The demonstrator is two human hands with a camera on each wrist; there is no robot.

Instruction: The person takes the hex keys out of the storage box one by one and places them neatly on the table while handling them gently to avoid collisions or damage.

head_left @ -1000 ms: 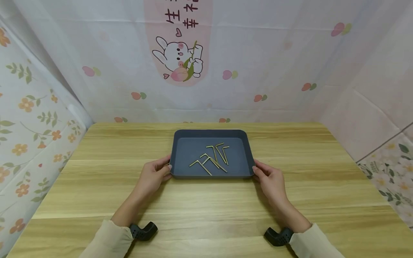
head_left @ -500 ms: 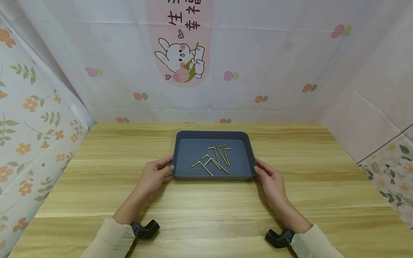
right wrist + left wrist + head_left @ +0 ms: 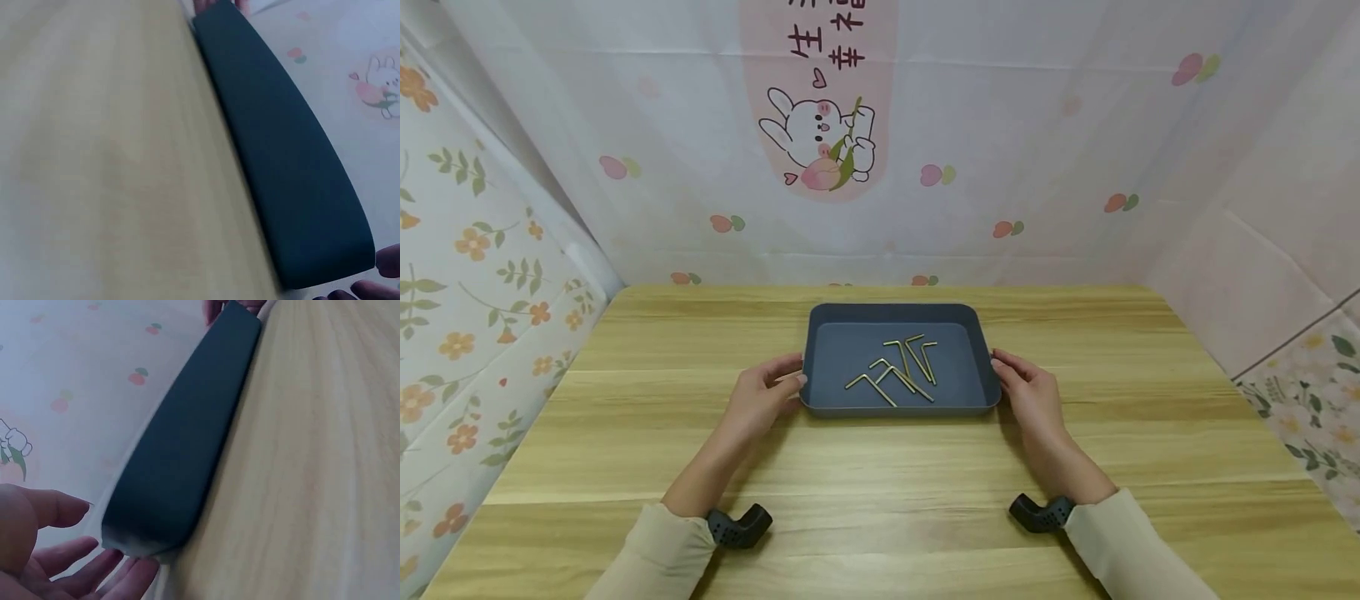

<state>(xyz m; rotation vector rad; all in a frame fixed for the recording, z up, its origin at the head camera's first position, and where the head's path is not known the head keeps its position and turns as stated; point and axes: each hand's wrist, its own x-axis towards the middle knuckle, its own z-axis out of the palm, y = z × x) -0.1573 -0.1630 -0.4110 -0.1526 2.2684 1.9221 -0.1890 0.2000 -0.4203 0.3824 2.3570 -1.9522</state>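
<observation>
A dark blue-grey rectangular tray (image 3: 901,412) sits on the wooden table, with several brass-coloured L-shaped hex keys (image 3: 891,371) lying loose in its middle and right part. My left hand (image 3: 765,390) is at the tray's left side near the front corner. In the left wrist view its relaxed fingers (image 3: 94,575) touch the corner of the tray, while the thumb stands off the rim. On the opposite side my right hand (image 3: 1032,392) has its fingers loosely spread beside the front right corner. The right wrist view shows only those fingertips (image 3: 369,290), beside the tray wall.
The wooden table (image 3: 880,508) extends around the tray. A white patterned cloth (image 3: 1015,125) hangs behind it, and a flowered cloth (image 3: 482,333) hangs along the left. Both wrists carry black camera mounts (image 3: 741,527).
The tray has barely moved over the last half second. Both hands have loosened from its sides, and the right wrist has shifted slightly up and inward.
</observation>
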